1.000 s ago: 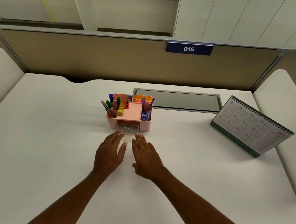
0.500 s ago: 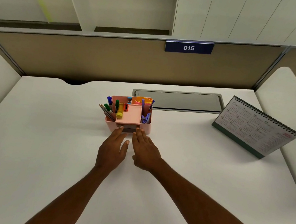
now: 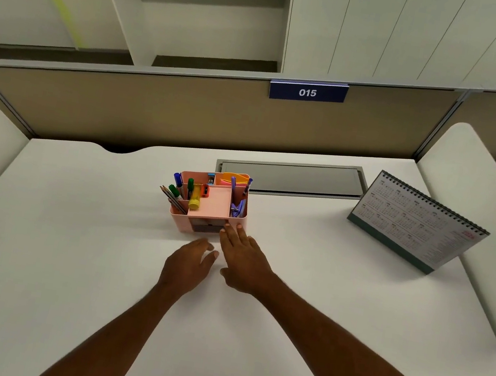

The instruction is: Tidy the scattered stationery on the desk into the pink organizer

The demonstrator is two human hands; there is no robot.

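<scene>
Flat, empty hands, left (image 3: 187, 264) and right (image 3: 243, 260), before pink organizer (image 3: 210, 203); desk calendar (image 3: 418, 224) rightward.

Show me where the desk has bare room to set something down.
Bare desk lies left of the pink organizer, and also between it and the calendar. It is crowded just in front of the organizer, where the left hand and right hand sit.

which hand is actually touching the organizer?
The right hand: its fingertips rest against the front wall of the pink organizer, by the small drawer. The left hand lies flat on the desk, short of it.
</scene>
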